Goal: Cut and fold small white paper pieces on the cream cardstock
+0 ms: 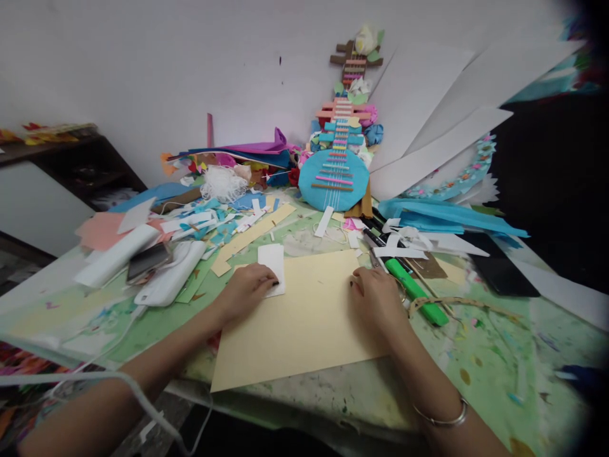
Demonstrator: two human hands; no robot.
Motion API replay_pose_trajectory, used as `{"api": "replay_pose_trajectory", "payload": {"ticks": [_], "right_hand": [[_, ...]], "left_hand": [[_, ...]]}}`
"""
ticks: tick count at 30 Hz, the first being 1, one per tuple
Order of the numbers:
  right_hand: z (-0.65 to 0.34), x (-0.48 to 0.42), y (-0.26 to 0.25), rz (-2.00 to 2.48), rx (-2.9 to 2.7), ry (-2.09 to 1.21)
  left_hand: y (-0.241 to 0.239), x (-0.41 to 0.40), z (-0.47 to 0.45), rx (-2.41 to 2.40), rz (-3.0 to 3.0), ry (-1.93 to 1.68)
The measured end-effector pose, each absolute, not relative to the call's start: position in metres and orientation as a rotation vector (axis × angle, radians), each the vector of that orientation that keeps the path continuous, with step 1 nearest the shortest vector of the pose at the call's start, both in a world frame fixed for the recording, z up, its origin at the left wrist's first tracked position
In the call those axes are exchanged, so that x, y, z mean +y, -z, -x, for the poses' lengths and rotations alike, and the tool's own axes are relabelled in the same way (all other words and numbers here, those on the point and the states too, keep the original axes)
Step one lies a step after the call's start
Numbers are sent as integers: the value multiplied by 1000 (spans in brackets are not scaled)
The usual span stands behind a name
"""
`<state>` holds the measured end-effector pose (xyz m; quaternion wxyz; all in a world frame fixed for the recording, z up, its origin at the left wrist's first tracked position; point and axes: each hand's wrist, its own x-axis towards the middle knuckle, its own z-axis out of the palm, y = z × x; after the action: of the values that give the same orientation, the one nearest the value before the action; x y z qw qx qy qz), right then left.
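A large pale yellow paper sheet [304,330] lies slanted on the table in front of me, its lower left corner reaching the table's near edge. On its upper left part rests a small white card [271,261]. My left hand [250,285] is closed at the card, its fingertips pressed on the card's lower part. At the sheet's right edge is my right hand [378,295], fingers curled and the tips close together over the paper. Whether anything is pinched in them is hidden. A bright green box cutter [416,292] lies just right of that hand.
A blue paper guitar-like instrument [334,178] leans on the wall. Paper scraps [214,222] and white string [223,184] lie at the back left. Phone [148,261] and white power bank-like block [171,273] sit left. A white cable [109,377] crosses the lower left. A black tablet-like slab [504,266] lies right.
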<state>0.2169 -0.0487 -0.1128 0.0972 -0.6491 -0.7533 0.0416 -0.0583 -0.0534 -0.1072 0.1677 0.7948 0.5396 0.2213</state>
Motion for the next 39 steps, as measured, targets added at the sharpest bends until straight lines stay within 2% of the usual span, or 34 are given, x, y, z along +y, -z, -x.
{"api": "replay_pose_trajectory", "payload": {"ticks": [10,24,31,39], "right_hand": [[-216,-50,111,1930,-2223,-112],[-221,-48,118,1889,-2196,-114],[-225,-44,126,1839,-2194,-97],[-220,-48,123,1382,-2107,-236]], "left_hand": [[110,-41,66,1564,-1716,-622],[106,-36,67,1599,-1630,-610],[105,-33,68,1640,-1673,-586],[75,-40,42,1628,-2287,-1044]]}}
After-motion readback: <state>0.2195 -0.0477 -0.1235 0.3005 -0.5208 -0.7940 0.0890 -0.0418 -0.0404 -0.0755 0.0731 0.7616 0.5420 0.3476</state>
